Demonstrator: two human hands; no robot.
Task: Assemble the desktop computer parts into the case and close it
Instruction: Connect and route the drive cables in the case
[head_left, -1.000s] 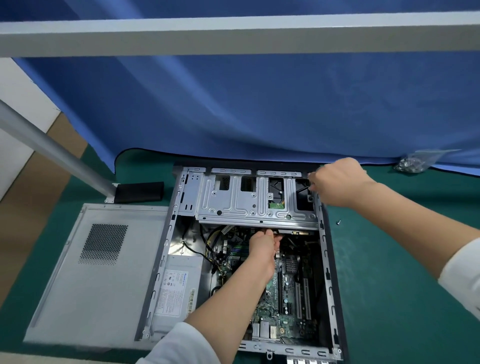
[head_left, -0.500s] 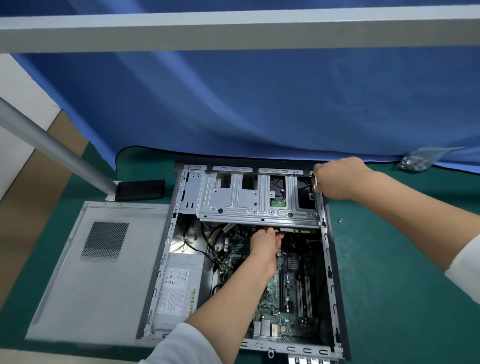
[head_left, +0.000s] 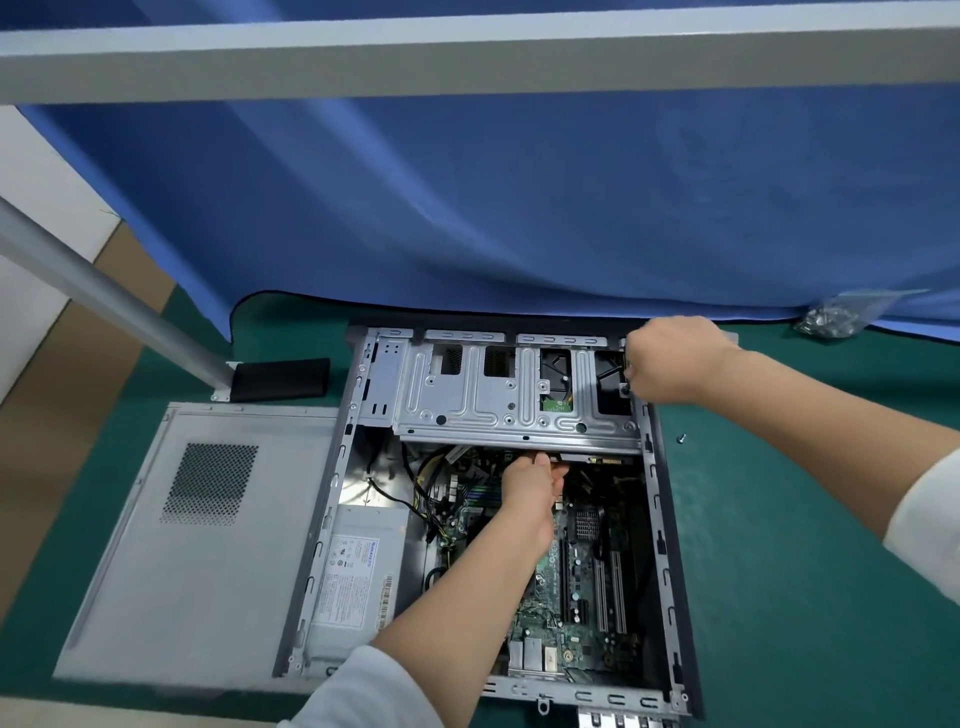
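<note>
Right hand slightly nearer now, fisted on drive cage corner; left hand gripping its underside.

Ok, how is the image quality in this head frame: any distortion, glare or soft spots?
Head view: wide-angle bending curves the case edges; lighting is even, with mild sheen on the drive cage; the screw bag is soft; under the cage it is shadowed around the left hand.

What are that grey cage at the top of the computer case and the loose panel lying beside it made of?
The drive cage looks like bare sheet steel: dull silver, stamped ribs, punched holes. The side panel seems to be painted or coated sheet metal: flat matte grey, with a perforated vent. The exact metal cannot be told.
</note>
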